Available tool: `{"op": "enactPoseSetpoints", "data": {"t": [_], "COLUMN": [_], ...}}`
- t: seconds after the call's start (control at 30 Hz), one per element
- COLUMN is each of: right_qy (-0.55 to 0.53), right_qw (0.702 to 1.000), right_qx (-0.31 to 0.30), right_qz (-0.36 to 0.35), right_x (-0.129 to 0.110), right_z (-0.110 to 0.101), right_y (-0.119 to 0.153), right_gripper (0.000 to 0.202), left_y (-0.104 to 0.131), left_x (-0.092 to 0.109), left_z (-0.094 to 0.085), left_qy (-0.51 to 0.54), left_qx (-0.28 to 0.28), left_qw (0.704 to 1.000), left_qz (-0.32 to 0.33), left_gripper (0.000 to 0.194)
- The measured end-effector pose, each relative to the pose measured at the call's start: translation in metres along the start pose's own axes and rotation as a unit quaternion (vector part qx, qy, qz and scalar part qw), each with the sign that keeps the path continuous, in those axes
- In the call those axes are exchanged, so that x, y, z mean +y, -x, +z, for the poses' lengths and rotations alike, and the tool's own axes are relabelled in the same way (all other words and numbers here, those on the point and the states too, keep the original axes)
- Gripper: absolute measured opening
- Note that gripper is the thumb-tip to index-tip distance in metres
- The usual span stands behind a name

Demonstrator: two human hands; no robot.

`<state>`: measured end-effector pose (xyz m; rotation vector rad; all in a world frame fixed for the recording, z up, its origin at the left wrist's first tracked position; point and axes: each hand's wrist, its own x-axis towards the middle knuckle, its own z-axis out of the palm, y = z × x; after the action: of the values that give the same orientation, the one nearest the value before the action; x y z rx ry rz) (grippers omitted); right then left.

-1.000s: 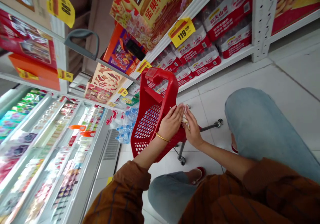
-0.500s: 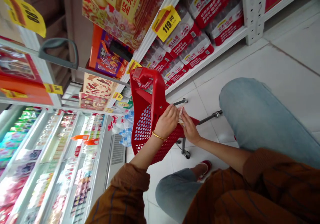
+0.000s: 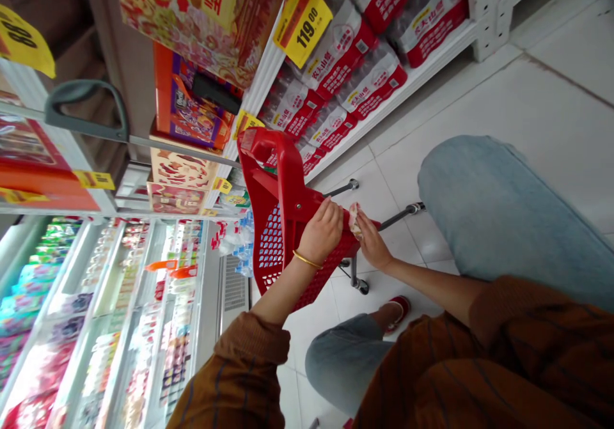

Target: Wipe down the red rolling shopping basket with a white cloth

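Note:
A small crumpled whitish-pink wrapper (image 3: pixel 355 220) is pinched in my right hand (image 3: pixel 374 242), with its fingers pressed together. A short gap to the left, my left hand (image 3: pixel 323 232) has its fingers curled and closed; what they hold, if anything, is hidden. There is a gold bangle (image 3: pixel 307 259) on the left wrist. Both hands are in front of a red plastic rolling shopping basket (image 3: pixel 291 189) with perforated sides, covering part of it. A grey pull handle (image 3: pixel 86 110) extends from the basket on a metal rod toward the left.
The view is tilted sideways. Shelves hold red-labelled bottle packs (image 3: pixel 371 74), snack boxes (image 3: pixel 201 103) and yellow price tags (image 3: pixel 303 25). A lit refrigerated display (image 3: pixel 129 307) stands at left. My bent knee (image 3: pixel 470 186) is at right, above the tiled floor (image 3: pixel 551 135).
My hands, together at the wrapper before, have moved slightly apart. The wrapper stays with my right hand. The view has shifted a little, moving the shelves and basket handle leftward.

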<state>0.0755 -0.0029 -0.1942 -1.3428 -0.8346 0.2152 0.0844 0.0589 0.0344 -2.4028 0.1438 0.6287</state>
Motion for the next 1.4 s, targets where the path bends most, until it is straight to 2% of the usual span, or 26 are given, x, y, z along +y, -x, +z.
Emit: {"op": "enactPoseSetpoints", "data": {"t": [0.13,0.3,0.4,0.67,0.83,0.93,1.2,1.3,1.4], "right_qy": [-0.036,-0.080,-0.085,-0.028,0.002,0.004,-0.044,-0.044,-0.045], "right_qw": [0.999,0.996,0.996,1.000,1.000,0.999,0.986,0.983,0.982], "right_qx": [0.009,0.029,0.023,-0.001,-0.013,-0.020,-0.012,0.000,0.011], "right_qz": [0.029,0.037,0.020,-0.001,0.007,0.034,0.163,0.180,0.185], "right_x": [-0.012,-0.037,-0.039,-0.004,0.012,0.021,0.049,0.052,0.047], "right_z": [-0.002,-0.011,-0.012,0.003,0.004,0.003,0.005,0.005,0.005], "right_y": [-0.009,-0.029,-0.033,-0.013,-0.003,0.003,0.020,0.021,0.016], "right_gripper": [0.056,0.056,0.057,0.059,0.059,0.060,0.058,0.056,0.051], "left_y": [-0.014,-0.026,-0.028,-0.025,-0.023,-0.023,-0.029,-0.037,-0.045], "left_x": [0.009,0.019,0.021,0.022,0.021,0.021,0.020,0.025,0.034], "left_z": [0.007,0.015,0.018,0.029,0.032,0.032,0.029,0.034,0.045], "left_qy": [-0.035,-0.036,-0.030,-0.027,-0.007,-0.011,0.000,0.022,0.025], "left_qx": [-0.025,-0.050,-0.050,-0.024,-0.013,-0.009,-0.050,-0.063,-0.068], "left_qw": [0.999,0.998,0.998,0.999,1.000,1.000,0.998,0.996,0.996], "left_qz": [0.026,-0.002,-0.001,-0.008,-0.004,0.003,0.023,0.053,0.055], "left_gripper": [0.043,0.045,0.044,0.044,0.040,0.039,0.038,0.036,0.035]}}
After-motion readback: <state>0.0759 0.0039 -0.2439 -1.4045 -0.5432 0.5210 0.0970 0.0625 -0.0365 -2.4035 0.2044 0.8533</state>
